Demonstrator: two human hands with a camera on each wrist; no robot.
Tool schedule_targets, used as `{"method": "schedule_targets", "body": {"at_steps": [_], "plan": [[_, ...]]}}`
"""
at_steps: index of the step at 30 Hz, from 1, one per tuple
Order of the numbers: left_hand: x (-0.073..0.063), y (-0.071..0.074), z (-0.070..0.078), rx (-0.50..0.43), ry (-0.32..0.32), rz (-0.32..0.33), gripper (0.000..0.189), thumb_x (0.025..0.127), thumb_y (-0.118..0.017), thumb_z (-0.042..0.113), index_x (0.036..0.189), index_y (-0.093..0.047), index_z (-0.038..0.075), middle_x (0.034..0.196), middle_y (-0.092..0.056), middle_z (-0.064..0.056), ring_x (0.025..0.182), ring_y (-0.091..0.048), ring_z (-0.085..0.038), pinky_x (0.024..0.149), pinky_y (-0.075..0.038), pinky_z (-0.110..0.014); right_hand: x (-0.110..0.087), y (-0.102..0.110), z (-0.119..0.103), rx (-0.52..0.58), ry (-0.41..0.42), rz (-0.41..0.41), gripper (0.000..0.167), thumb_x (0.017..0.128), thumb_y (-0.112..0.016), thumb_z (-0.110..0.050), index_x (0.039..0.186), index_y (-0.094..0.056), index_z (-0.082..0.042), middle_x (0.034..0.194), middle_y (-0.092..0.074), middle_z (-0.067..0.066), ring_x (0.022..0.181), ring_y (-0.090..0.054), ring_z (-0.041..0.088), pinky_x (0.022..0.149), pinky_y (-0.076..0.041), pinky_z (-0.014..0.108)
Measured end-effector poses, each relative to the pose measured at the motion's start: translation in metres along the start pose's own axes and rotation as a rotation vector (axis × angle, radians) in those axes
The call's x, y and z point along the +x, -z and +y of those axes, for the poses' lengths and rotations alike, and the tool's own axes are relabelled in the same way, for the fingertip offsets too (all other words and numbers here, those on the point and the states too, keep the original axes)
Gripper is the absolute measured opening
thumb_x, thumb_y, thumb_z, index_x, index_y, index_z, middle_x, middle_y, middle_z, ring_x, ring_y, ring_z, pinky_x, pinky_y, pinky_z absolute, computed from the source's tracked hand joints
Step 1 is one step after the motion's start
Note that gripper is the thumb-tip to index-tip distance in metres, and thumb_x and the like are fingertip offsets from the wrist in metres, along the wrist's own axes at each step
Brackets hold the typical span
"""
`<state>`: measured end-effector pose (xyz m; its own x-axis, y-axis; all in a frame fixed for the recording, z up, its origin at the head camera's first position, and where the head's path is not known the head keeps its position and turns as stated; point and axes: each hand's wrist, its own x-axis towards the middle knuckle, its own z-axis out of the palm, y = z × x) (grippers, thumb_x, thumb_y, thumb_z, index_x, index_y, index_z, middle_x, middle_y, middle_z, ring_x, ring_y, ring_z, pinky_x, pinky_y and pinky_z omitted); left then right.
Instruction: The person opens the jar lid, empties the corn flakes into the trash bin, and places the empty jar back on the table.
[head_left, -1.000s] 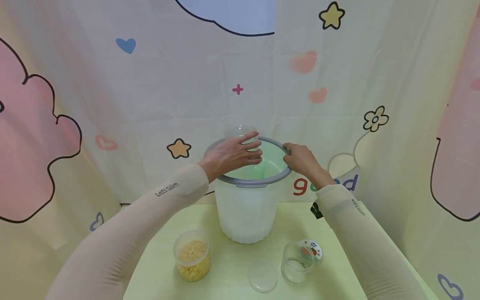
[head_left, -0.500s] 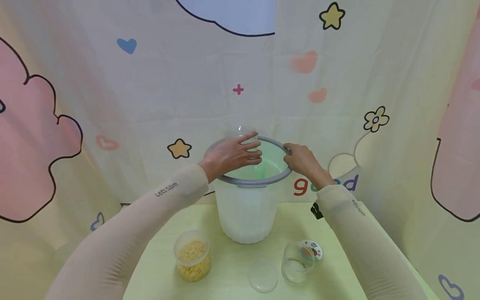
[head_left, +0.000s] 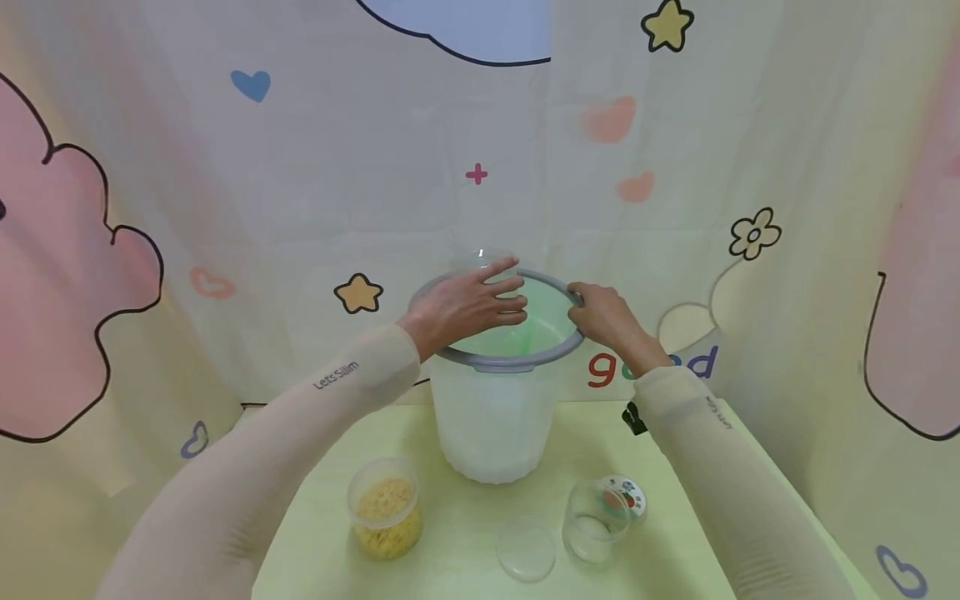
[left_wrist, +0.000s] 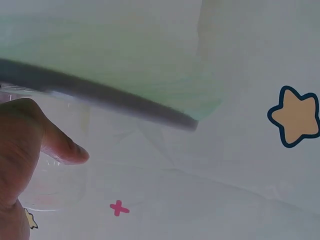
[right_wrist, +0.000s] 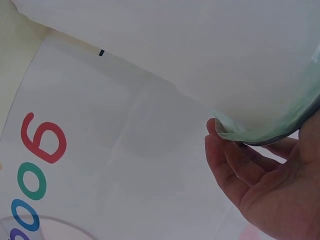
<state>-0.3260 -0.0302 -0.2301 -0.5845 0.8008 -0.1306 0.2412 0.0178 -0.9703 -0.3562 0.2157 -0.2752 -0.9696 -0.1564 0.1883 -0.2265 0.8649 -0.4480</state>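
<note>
My left hand (head_left: 468, 307) is over the mouth of a white bin (head_left: 491, 425) and holds a clear jar (head_left: 483, 255), one end of which rises above the bin's rim. Most of the jar is hidden behind the hand in the head view; in the left wrist view the thumb lies along the clear jar (left_wrist: 55, 182). Inside the bin hangs a pale green bag (head_left: 547, 312), folded over the grey rim (head_left: 517, 362). At the rim's right side my right hand (head_left: 603, 317) grips the edge and bag, fingers curled beneath it in the right wrist view.
On the table (head_left: 450, 567) stand a clear tub of yellow bits (head_left: 386, 508) at front left and an open clear jar (head_left: 595, 533) at front right. A translucent lid (head_left: 526, 550) and a printed round lid (head_left: 628, 497) lie nearby. A printed curtain (head_left: 337, 183) hangs behind.
The head view has tilted very slightly. Both hands, the jar and the bin keep their places.
</note>
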Motion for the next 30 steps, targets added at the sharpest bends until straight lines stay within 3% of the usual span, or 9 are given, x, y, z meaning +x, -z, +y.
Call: {"method": "schedule_targets", "body": {"at_steps": [4, 10, 24, 30], "plan": [[0.000, -0.001, -0.002, -0.044, 0.006, 0.008, 0.107, 0.080, -0.081, 0.028, 0.157, -0.008, 0.033, 0.165, -0.017, 0.007, 0.154, -0.014, -0.021, 0.124, 0.003, -0.053, 0.000, 0.001, 0.000, 0.007, -0.009, -0.005, 0.053, 0.094, -0.044, -0.014, 0.146, -0.041, -0.001, 0.128, -0.058, 0.023, 0.082, -0.058, 0.026, 0.063, -0.044, 0.027], [-0.005, -0.003, -0.008, -0.115, 0.096, 0.047, 0.104, 0.080, -0.081, 0.023, 0.157, -0.011, 0.034, 0.163, -0.021, 0.006, 0.152, -0.016, -0.023, 0.124, 0.002, -0.054, 0.000, 0.003, -0.001, 0.011, -0.010, -0.006, 0.053, 0.094, -0.043, -0.014, 0.146, -0.041, -0.001, 0.127, -0.058, 0.022, 0.082, -0.058, 0.026, 0.063, -0.044, 0.025], [-0.020, -0.005, -0.017, -0.288, 0.229, 0.095, 0.098, 0.084, -0.077, 0.022, 0.157, -0.013, 0.031, 0.165, -0.018, 0.002, 0.154, -0.013, -0.025, 0.123, 0.003, -0.055, 0.000, 0.004, 0.000, 0.012, -0.010, -0.011, 0.055, 0.093, -0.042, -0.013, 0.146, -0.039, 0.000, 0.130, -0.057, 0.023, 0.084, -0.058, 0.027, 0.064, -0.045, 0.025], [-0.024, -0.005, -0.020, -0.264, 0.242, 0.105, 0.099, 0.083, -0.078, 0.019, 0.157, -0.012, 0.030, 0.165, -0.018, 0.002, 0.154, -0.013, -0.025, 0.123, 0.004, -0.056, 0.000, 0.003, 0.001, 0.016, -0.009, -0.013, 0.054, 0.094, -0.042, -0.013, 0.146, -0.040, 0.000, 0.128, -0.058, 0.023, 0.081, -0.058, 0.025, 0.063, -0.044, 0.025]]}}
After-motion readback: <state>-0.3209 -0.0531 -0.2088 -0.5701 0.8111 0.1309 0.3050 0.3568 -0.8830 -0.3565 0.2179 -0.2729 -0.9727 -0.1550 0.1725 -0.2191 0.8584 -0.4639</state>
